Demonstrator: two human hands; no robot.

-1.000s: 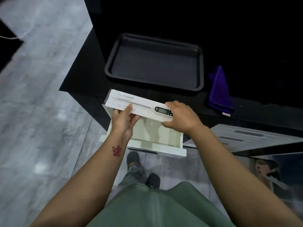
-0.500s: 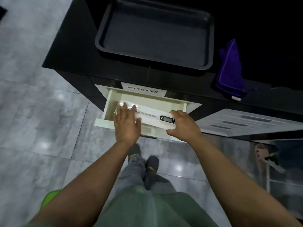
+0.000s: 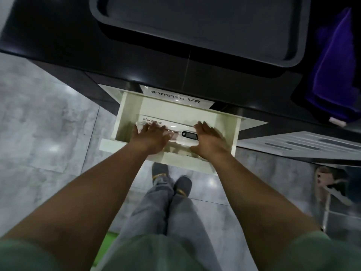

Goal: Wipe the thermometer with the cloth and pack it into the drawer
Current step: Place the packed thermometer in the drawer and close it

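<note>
You are looking straight down at a cream drawer (image 3: 125,114) pulled out from under a black counter (image 3: 58,45). Both of your bare arms reach into it.

The thermometer (image 3: 189,135) lies inside the drawer in its white box (image 3: 156,122), the dark display end showing between your 2 hands. Thai lettering runs along the far edge of the box.

Your left hand (image 3: 151,136) lies palm down on the left part of the box, its fingers (image 3: 154,127) spread flat and gripping nothing. Your right hand (image 3: 210,140) rests palm down at the right end of the box, fingers straight and close together with the thumb out to the side, also flat rather than curled around anything.

A white label (image 3: 175,96) with Thai text and "VR" sits on the cabinet just above the drawer. On the counter, a dark tray (image 3: 195,26) rests beyond the drawer, and the purple cloth (image 3: 332,75) lies to its right, well apart from your hands.

Below the drawer, you see your grey trousers (image 3: 166,212) and 2 dark shoes (image 3: 172,177) on the grey tiled floor (image 3: 48,133).
</note>
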